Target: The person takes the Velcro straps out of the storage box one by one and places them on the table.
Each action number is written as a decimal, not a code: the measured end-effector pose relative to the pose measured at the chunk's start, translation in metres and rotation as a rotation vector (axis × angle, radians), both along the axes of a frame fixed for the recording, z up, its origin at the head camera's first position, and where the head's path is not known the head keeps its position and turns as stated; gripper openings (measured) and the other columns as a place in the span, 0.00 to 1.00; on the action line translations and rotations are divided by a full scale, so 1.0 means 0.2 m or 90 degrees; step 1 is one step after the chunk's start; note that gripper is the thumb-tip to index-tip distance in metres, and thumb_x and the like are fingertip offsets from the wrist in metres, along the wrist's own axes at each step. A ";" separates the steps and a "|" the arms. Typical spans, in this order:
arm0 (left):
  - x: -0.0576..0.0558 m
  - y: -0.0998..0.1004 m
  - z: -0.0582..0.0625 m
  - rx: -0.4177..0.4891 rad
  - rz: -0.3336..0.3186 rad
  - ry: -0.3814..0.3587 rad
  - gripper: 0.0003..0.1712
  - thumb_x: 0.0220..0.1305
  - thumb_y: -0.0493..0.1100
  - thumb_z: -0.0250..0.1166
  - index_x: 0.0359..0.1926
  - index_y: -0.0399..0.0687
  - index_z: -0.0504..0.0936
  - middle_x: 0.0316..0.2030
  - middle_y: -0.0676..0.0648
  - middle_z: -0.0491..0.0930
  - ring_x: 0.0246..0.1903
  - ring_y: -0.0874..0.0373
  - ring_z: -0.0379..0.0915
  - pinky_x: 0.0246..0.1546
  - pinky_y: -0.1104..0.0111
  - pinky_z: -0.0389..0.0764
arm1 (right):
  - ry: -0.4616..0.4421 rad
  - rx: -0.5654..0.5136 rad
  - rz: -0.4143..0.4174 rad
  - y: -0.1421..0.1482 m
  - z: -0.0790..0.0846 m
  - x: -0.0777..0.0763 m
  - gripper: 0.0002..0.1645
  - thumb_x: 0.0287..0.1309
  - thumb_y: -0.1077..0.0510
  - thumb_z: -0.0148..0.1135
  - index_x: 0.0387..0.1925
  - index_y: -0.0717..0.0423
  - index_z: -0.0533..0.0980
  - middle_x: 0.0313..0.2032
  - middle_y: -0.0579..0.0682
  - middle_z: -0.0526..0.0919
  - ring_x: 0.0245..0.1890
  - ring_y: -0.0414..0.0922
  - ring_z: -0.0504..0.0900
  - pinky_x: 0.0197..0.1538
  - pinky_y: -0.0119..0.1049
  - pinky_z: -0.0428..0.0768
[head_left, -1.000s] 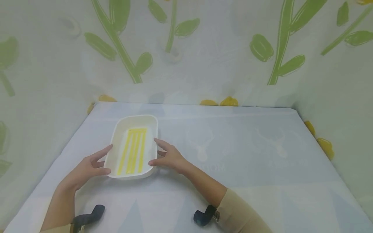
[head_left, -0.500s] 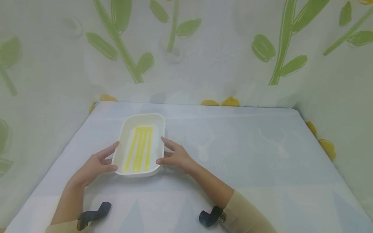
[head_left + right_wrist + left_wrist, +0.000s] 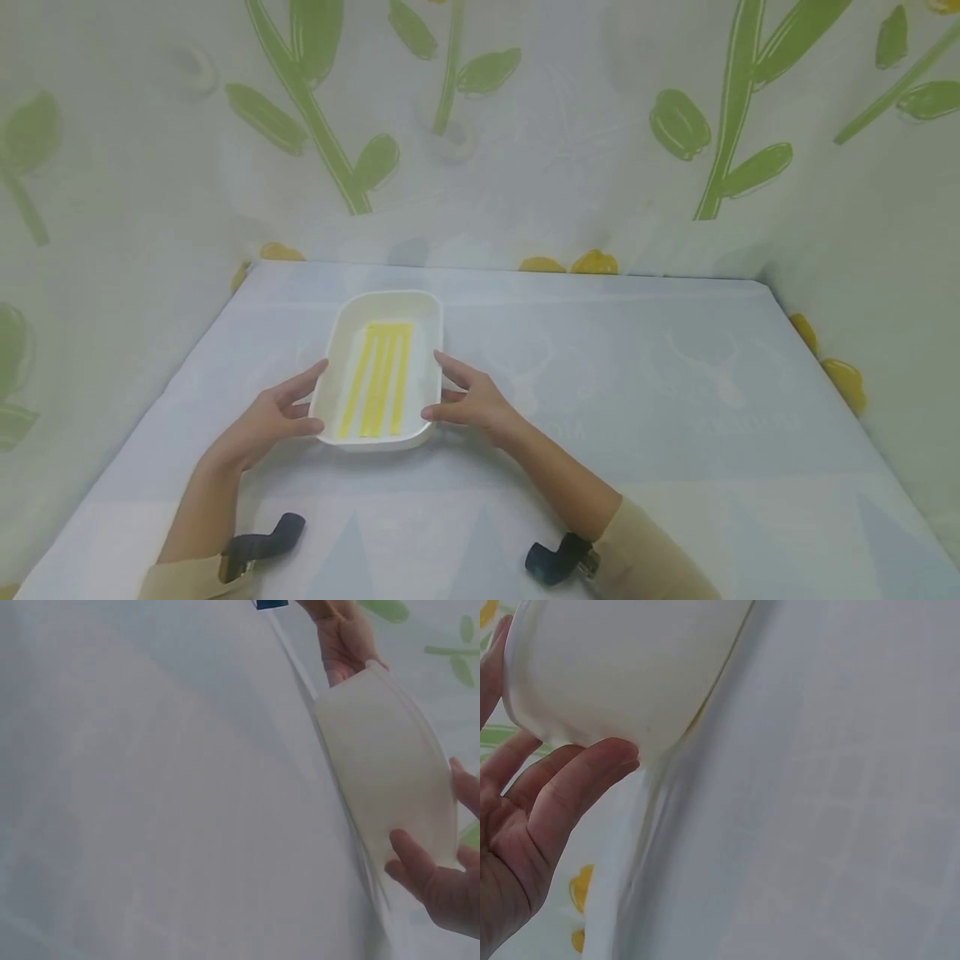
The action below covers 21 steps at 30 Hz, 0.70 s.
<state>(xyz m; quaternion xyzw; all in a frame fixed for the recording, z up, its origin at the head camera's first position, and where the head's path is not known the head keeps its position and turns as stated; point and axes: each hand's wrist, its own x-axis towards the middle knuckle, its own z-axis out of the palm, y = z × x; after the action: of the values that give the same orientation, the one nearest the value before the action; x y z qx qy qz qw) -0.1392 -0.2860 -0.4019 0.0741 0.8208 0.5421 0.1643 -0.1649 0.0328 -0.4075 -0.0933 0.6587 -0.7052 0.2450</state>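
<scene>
Both hands hold a white rectangular tray (image 3: 422, 367) with rounded corners, left of the middle of the table in the head view. Yellow stripes (image 3: 381, 383), joined at their far end, run along its floor. My left hand (image 3: 262, 421) grips the left wall near the front corner, thumb at the rim. On the opposite side my right hand (image 3: 478, 407) pinches the right wall in the same way. In the left wrist view, the fingers (image 3: 577, 776) reach under the tray's outer wall (image 3: 622, 675). The right wrist view shows the tray's side (image 3: 390, 757) between both hands.
A pale blue and white cloth (image 3: 637, 400) covers the table. Fabric walls (image 3: 555, 142) with green leaf prints stand behind it and at both sides. Dark wrist camera mounts (image 3: 264, 542) stick out from both forearms over the near part of the table.
Both hands have carried the tray to the right, and slightly farther back, keeping their hold on its two sides. The tray looks a little straighter now.
</scene>
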 end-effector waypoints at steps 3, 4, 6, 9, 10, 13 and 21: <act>-0.01 0.02 -0.01 0.008 -0.003 0.001 0.54 0.52 0.38 0.71 0.74 0.44 0.47 0.72 0.33 0.46 0.63 0.33 0.57 0.46 0.78 0.75 | 0.002 -0.005 -0.004 0.02 0.00 0.00 0.53 0.43 0.66 0.73 0.70 0.44 0.59 0.70 0.50 0.60 0.61 0.51 0.73 0.54 0.42 0.78; -0.02 0.02 -0.01 0.013 -0.005 0.002 0.54 0.52 0.38 0.71 0.73 0.43 0.47 0.72 0.33 0.45 0.63 0.33 0.57 0.46 0.78 0.75 | 0.003 -0.006 -0.006 0.03 0.00 0.00 0.53 0.43 0.66 0.73 0.70 0.44 0.59 0.70 0.50 0.60 0.61 0.51 0.73 0.54 0.42 0.78; -0.02 0.04 -0.01 0.026 -0.009 -0.001 0.54 0.52 0.37 0.71 0.73 0.43 0.47 0.72 0.34 0.45 0.64 0.34 0.56 0.47 0.76 0.76 | 0.002 -0.007 -0.009 0.04 0.00 0.00 0.53 0.44 0.67 0.73 0.70 0.45 0.59 0.70 0.51 0.60 0.61 0.52 0.73 0.54 0.42 0.78; -0.03 0.06 -0.01 0.020 -0.010 -0.004 0.55 0.52 0.38 0.71 0.74 0.44 0.47 0.72 0.35 0.45 0.64 0.35 0.57 0.49 0.74 0.76 | 0.000 0.003 -0.011 0.07 0.00 0.00 0.53 0.44 0.66 0.73 0.70 0.44 0.59 0.70 0.51 0.60 0.61 0.53 0.72 0.54 0.42 0.78; -0.04 0.07 -0.01 0.014 -0.009 -0.005 0.55 0.51 0.38 0.72 0.74 0.45 0.48 0.72 0.35 0.45 0.64 0.36 0.57 0.49 0.73 0.76 | 0.003 0.007 -0.011 0.07 0.00 0.00 0.52 0.45 0.66 0.73 0.70 0.45 0.58 0.70 0.51 0.60 0.61 0.53 0.72 0.54 0.43 0.77; -0.04 0.09 -0.01 -0.007 -0.005 -0.005 0.55 0.51 0.41 0.72 0.74 0.47 0.49 0.72 0.36 0.46 0.65 0.37 0.58 0.52 0.69 0.76 | 0.013 0.016 -0.010 0.10 0.00 0.00 0.52 0.45 0.66 0.72 0.71 0.47 0.58 0.70 0.53 0.59 0.62 0.55 0.71 0.55 0.43 0.77; -0.06 0.15 -0.02 0.008 -0.005 -0.016 0.55 0.51 0.42 0.73 0.74 0.50 0.49 0.73 0.38 0.46 0.65 0.39 0.58 0.55 0.62 0.74 | 0.005 0.018 -0.027 0.15 0.01 0.00 0.53 0.44 0.67 0.72 0.70 0.46 0.58 0.70 0.52 0.60 0.61 0.55 0.72 0.54 0.44 0.77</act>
<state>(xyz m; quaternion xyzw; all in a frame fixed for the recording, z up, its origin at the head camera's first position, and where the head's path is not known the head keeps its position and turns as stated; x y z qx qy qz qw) -0.1510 -0.2554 -0.4054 0.0715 0.8151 0.5473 0.1759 -0.1642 0.0632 -0.4053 -0.0780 0.6716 -0.7004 0.2288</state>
